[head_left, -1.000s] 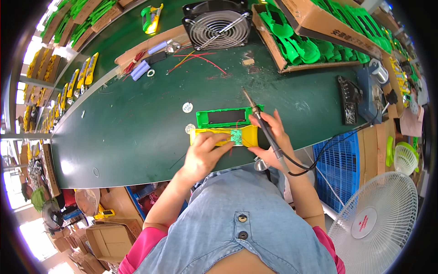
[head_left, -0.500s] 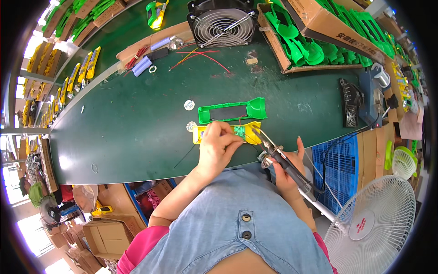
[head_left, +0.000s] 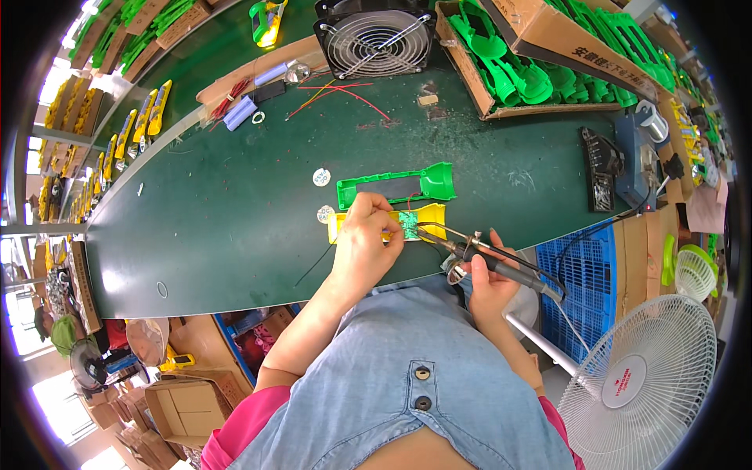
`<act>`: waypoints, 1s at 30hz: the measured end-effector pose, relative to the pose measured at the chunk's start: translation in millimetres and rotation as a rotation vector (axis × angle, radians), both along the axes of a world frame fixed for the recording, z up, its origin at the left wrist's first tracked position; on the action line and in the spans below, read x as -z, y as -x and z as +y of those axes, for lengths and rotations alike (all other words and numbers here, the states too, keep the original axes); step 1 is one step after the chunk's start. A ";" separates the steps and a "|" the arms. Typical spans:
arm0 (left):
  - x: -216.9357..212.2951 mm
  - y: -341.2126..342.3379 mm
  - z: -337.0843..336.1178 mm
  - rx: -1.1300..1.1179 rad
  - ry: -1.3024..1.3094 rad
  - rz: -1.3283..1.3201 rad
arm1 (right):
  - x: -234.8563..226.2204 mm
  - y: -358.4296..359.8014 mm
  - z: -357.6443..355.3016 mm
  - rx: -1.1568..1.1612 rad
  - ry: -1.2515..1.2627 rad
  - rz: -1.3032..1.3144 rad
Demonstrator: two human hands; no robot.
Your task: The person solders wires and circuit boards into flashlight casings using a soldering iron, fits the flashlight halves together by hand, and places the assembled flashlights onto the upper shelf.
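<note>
My right hand (head_left: 492,288) grips a soldering iron (head_left: 509,272) with a thin metal feed tube alongside it. Its tip points left and reaches the small green circuit board (head_left: 408,222). That board sits inside a yellow plastic half-shell (head_left: 432,214) lying on the bench near its front edge. My left hand (head_left: 360,247) rests over the shell's left part, fingers pinched beside the board; what they hold is hidden. Just behind lies a green half-shell (head_left: 439,183) with a dark panel, and a red wire (head_left: 410,201) runs between the two shells. A dark wire (head_left: 313,266) trails left of my hand.
At the back stand a square metal fan (head_left: 376,47) and a cardboard box (head_left: 540,113) of green shells. Purple battery cells (head_left: 240,113) and red wires lie back left. A soldering station (head_left: 636,164) stands right. A white floor fan (head_left: 634,384) is at lower right.
The soldering iron has swung flatter and moved left, bringing its tip onto the board. My left hand has shifted slightly left, showing more of the board.
</note>
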State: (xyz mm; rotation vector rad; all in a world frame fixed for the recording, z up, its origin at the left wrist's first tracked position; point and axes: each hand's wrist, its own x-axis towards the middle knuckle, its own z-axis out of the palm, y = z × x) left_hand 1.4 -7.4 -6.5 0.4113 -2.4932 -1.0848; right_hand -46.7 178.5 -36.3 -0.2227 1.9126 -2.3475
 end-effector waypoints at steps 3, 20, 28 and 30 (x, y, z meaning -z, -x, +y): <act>-4.2 0.0 -0.4 0.004 -0.004 -0.011 | -5.7 -0.2 -4.6 -0.005 0.033 -0.002; -4.8 3.1 -3.7 0.050 0.000 0.000 | -17.3 9.4 -1.3 -0.034 0.080 0.018; -6.5 5.5 -5.3 0.060 0.051 -0.074 | -3.9 12.4 10.5 -0.026 0.018 0.145; -6.9 5.7 -4.7 0.041 0.032 -0.061 | -3.7 11.1 11.1 -0.003 0.013 0.114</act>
